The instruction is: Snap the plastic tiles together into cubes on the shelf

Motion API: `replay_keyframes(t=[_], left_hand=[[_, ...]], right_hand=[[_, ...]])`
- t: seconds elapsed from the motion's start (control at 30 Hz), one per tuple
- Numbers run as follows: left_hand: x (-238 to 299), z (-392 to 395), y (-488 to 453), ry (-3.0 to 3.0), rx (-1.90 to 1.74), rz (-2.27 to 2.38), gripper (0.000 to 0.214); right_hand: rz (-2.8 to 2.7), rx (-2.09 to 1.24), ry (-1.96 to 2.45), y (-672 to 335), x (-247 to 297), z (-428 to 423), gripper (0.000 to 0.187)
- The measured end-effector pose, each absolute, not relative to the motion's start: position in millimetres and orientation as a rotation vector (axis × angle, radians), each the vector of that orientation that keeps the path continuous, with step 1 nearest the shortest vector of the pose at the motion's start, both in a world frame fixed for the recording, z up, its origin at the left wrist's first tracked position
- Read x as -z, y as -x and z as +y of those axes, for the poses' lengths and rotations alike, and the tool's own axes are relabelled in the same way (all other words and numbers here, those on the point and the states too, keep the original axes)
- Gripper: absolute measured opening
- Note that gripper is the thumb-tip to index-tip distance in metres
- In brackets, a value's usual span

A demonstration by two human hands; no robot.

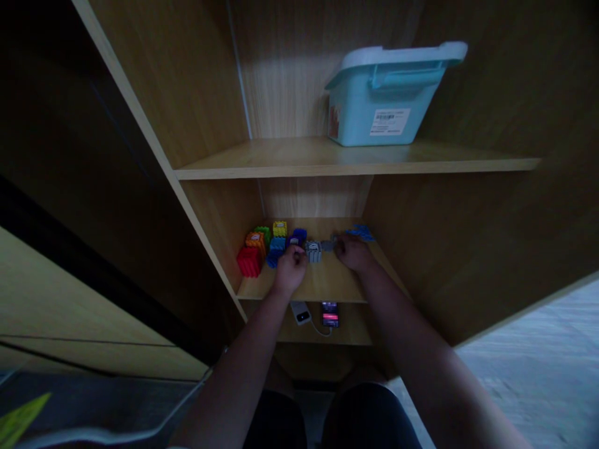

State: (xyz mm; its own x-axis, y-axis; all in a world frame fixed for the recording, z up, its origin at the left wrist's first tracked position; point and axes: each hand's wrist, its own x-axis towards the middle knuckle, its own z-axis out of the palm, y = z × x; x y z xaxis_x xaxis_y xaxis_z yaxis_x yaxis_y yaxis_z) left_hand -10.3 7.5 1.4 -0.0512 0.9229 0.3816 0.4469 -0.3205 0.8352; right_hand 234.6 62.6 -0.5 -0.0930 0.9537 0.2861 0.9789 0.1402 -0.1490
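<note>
Both my arms reach into a wooden cabinet, onto its lower shelf [322, 288]. My left hand [290, 269] is curled shut, its fingertips at a grey ribbed block [313, 251]. My right hand [352, 252] is closed over a small grey piece [327, 246] just right of that block. A cluster of ribbed blocks sits to the left: red [249, 260], orange [255, 241], green [263, 232], yellow [279, 228], light blue [276, 247] and dark blue [298, 236]. A flat blue piece [359, 232] lies behind my right hand.
A light blue lidded plastic bin [386, 100] with a white label stands on the upper shelf [299, 163]. On the shelf below lie a white power bank [300, 312] and a phone [330, 313] with a lit screen, joined by a cable. My knees show at the bottom.
</note>
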Motion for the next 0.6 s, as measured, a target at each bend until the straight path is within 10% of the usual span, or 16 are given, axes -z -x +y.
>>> replay_keyframes(t=[0.6], left_hand=[[1.0,7.9,10.1,-1.759,-1.340,1.417,0.007]], right_hand=[[-2.050,0.099,1.744,-233.9,-2.7,71.4,0.031]])
